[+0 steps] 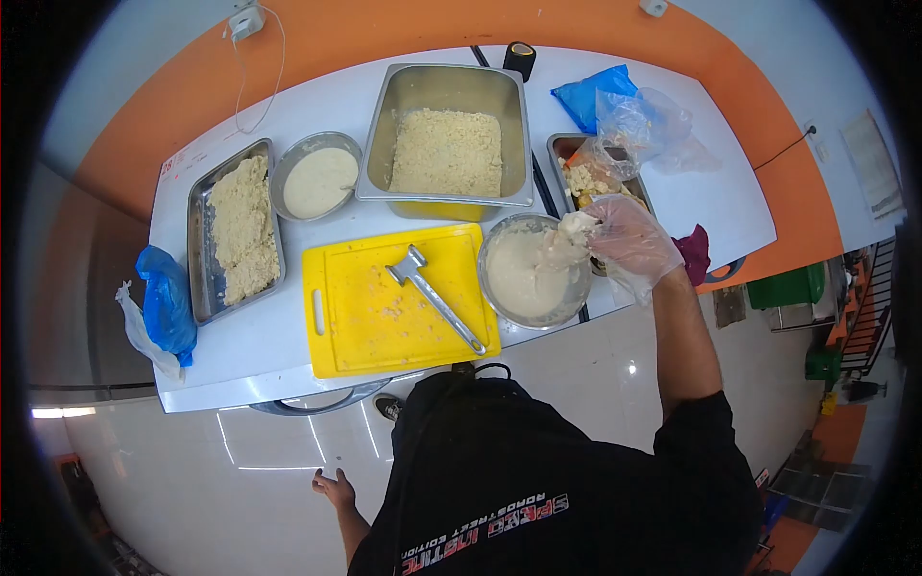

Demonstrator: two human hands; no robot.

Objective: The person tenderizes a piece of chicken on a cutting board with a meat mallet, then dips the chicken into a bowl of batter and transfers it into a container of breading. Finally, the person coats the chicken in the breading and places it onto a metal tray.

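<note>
My right hand [629,242], in a clear plastic glove, is closed on a batter-coated piece [574,235] above the right side of a steel bowl of pale batter [523,278]. Left of that bowl, a metal meat mallet [432,298] lies on a yellow cutting board [351,336] dotted with small scraps. My bare left hand [336,488] hangs low over the floor, away from the table, its fingers apart and holding nothing. Behind the board stands a deep steel pan [377,134] with pale crumbly coating inside.
At the left are a second batter bowl [320,182], a shallow tray [202,288] of coating and a blue bag [168,302]. A steel tray [559,144] with food pieces, plastic bags [595,94] and a black tape roll [520,60] are on the right side.
</note>
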